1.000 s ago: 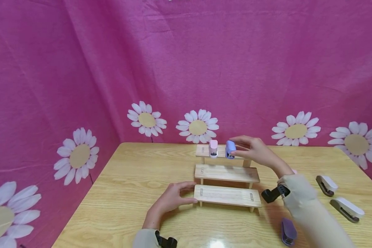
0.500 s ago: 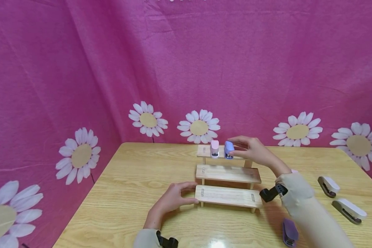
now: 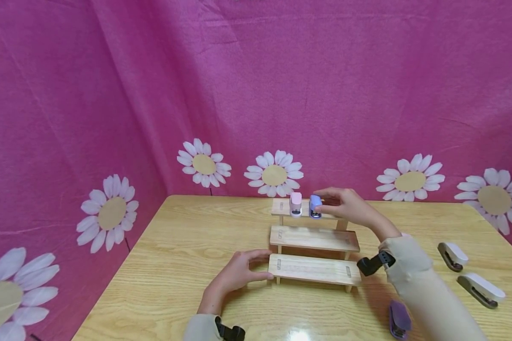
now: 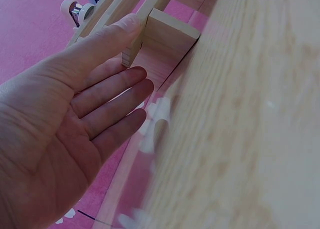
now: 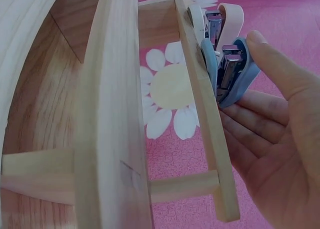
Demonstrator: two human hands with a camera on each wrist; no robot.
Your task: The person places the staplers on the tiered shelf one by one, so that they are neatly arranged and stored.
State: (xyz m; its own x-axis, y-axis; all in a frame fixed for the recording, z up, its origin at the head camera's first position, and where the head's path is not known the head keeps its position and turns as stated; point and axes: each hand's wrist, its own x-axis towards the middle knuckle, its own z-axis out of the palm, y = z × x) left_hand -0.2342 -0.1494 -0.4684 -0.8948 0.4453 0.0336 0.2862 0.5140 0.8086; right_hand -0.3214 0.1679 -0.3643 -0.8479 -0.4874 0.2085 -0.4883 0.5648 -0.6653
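"Where's the blue stapler (image 3: 315,201)?"

"On the top step (image 3: 281,206) of the rack (image 3: 313,238), at twelve o'clock from its middle. The right hand (image 3: 346,206), at one o'clock, pinches it between thumb and fingers."

"And the left hand (image 3: 237,272)?"

"Between eight and nine o'clock, fingers loosely straight, thumb touching the end of the lowest step (image 3: 313,268)."

"What might go wrong?"

"The stapler's nose sits right by the front edge, so releasing it too far forward could tip it off towards six o'clock. A nudge leftward could knock the pink stapler (image 3: 296,199), just beside it. And a shove from the left hand might slide the rack, since the table (image 3: 175,265) looks glossy."

"How are things made?"

"The rack is pale, grained wood: flat, narrow planks on slim legs. The blue stapler has a rounded, plastic-looking shell around shiny metal. The cloth (image 3: 256,94) behind is wrinkled magenta, printed with daisies."
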